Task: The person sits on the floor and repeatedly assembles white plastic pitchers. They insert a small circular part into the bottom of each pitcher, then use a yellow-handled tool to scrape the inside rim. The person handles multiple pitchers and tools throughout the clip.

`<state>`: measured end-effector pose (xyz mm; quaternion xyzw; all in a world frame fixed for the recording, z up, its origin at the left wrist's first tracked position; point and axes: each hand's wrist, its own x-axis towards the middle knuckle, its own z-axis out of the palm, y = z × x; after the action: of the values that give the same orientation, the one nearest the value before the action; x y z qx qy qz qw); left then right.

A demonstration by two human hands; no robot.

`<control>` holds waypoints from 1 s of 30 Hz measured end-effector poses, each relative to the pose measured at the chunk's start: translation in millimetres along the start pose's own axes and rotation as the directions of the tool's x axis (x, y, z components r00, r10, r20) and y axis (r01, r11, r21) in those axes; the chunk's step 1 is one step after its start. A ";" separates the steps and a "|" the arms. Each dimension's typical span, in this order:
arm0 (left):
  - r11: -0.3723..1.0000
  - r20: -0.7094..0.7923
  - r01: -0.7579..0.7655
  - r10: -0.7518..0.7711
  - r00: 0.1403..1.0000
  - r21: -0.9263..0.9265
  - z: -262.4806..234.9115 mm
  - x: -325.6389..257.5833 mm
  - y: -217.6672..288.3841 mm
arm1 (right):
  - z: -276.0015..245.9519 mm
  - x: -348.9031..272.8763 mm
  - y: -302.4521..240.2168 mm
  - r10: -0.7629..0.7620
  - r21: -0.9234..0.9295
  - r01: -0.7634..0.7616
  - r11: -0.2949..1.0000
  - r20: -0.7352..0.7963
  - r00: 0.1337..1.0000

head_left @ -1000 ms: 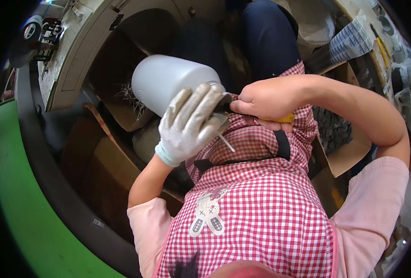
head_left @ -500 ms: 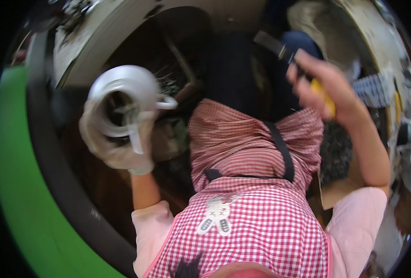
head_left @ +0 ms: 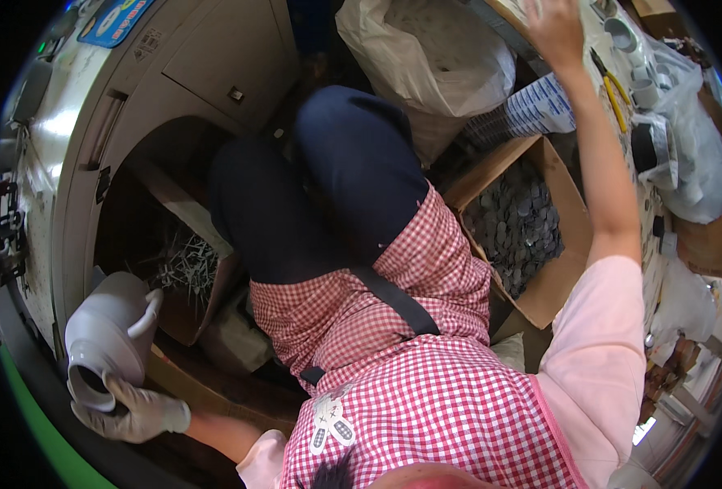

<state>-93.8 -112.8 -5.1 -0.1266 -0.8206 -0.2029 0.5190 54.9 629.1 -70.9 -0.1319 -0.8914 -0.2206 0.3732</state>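
The person in the red-and-white checked cloth apron (head_left: 442, 399) has turned, so the knees now point more to the left, and the hands have gone far apart. The right arm has gone up to the pale speckled tabletop (head_left: 596, 31). Below that tabletop sits an open brown cardboard box (head_left: 571, 232), full of flat grey round bits (head_left: 516, 220).

The smooth white plastic jug with a loop handle (head_left: 110, 322) was over the lap one second ago. Now it is way out on the left, beside the grey cabinet (head_left: 194, 57), tipped so its round mouth faces the person. The left hand (head_left: 143, 413), in a white glove, is holding it by the neck, with the thumb at the rim.

The bare right hand (head_left: 555, 28) is near the top edge, partly cut off and blurry – I cannot tell if it holds anything. The yellow-handled knife it had before does not show now. The little white strip by the jug's mouth does not show either. So only one hand is on the jug now – no blade is at its mouth.
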 end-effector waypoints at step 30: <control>0.638 0.467 0.093 0.449 0.762 -0.765 -23.9 -30.5 146.3 | -285.5 72.1 -298.6 -0.583 0.996 -0.074 -0.046 0.033 0.812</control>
<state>-0.3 5.7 6.0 -0.4739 -0.7654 -0.4132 0.1371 59.4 234.6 71.4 0.2968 -0.8461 0.4352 0.0806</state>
